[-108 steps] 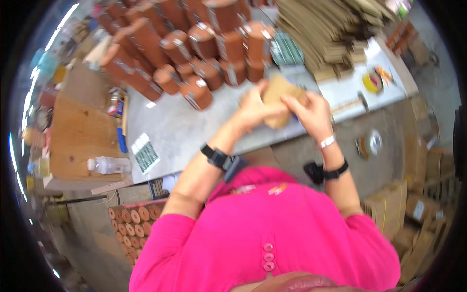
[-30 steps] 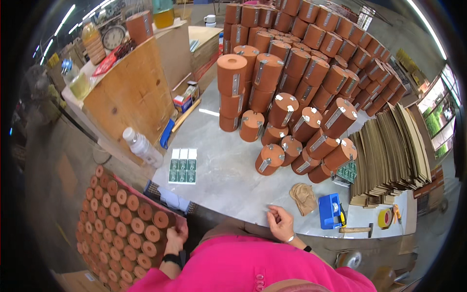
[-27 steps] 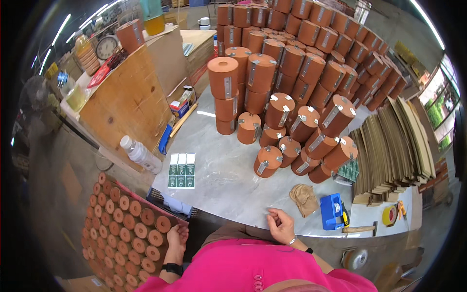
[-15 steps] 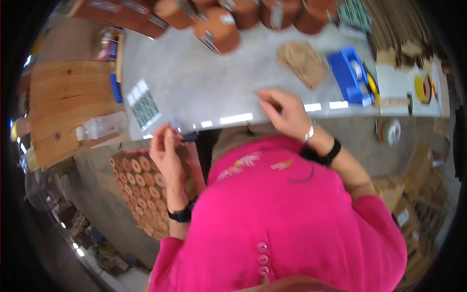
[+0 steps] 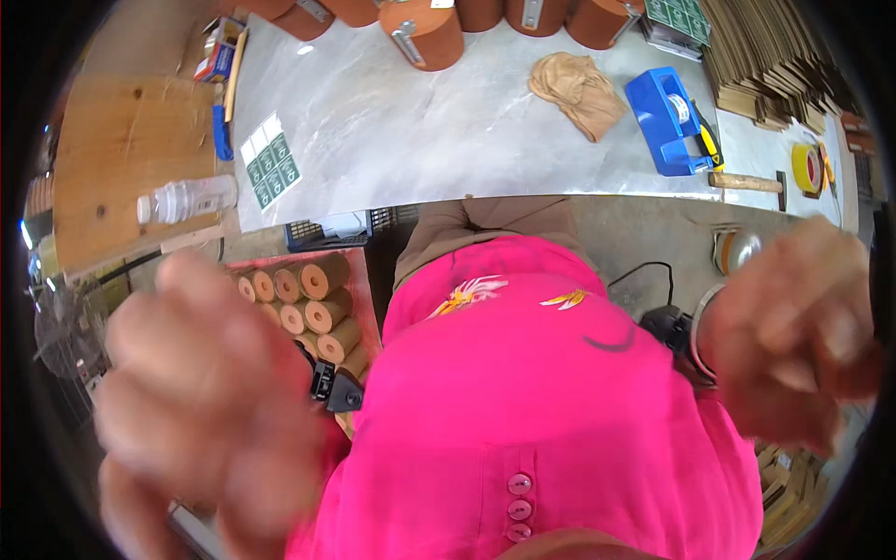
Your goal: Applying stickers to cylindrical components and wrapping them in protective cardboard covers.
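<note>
Blurred left hand (image 5: 201, 411) and right hand (image 5: 793, 341) near lens, grip state unclear; nearest cardboard tubes (image 5: 313, 303) prob. light, stiff—hold round sides.

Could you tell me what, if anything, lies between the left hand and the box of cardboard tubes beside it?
Nothing visible does. The left hand, blurred and close to the camera, overlaps the box of cardboard tubes in view, with nothing between them.

Person in a bright pink shirt (image 5: 551, 411)

The shirt has pink buttons (image 5: 519, 507) and flower embroidery (image 5: 464, 295); a black wristwatch (image 5: 333, 385), a thin bangle (image 5: 698, 329).
</note>
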`<action>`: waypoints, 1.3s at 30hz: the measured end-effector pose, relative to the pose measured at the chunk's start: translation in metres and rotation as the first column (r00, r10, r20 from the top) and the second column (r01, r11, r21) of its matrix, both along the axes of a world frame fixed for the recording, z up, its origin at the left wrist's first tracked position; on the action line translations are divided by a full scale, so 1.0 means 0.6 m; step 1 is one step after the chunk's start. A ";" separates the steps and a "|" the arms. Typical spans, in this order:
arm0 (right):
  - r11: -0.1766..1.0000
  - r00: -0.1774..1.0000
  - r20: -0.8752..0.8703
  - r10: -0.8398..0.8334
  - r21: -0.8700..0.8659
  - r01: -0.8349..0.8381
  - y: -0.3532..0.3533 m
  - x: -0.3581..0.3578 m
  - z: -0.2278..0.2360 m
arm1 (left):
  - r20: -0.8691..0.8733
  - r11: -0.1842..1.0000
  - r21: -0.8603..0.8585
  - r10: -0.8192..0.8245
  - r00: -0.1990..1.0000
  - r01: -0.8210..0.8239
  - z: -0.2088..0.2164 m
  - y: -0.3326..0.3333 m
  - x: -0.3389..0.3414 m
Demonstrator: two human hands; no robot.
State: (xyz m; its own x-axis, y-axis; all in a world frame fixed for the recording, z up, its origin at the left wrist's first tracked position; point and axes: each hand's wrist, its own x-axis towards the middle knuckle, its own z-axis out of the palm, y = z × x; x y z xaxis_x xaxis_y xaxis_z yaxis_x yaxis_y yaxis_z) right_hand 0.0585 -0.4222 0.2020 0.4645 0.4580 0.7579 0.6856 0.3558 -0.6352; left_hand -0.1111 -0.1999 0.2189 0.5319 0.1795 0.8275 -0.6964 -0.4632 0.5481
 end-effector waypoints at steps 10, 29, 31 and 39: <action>0.948 0.980 0.091 -0.176 0.285 0.144 -0.096 -0.024 0.049 | 0.186 0.994 -0.106 -0.020 0.982 0.040 0.055 -0.019 -0.098; 0.877 0.919 0.302 -0.252 0.472 0.086 -0.152 -0.061 0.108 | 0.375 0.994 0.069 0.055 0.925 -0.088 0.128 -0.092 -0.195; 0.877 0.915 0.305 -0.264 0.471 0.096 -0.190 -0.037 0.098 | 0.373 0.993 0.066 0.063 0.926 -0.094 0.132 -0.091 -0.197; 0.858 0.894 0.305 -0.329 0.493 0.147 -0.299 0.033 0.052 | 0.370 0.991 0.082 0.069 0.927 -0.107 0.147 -0.076 -0.168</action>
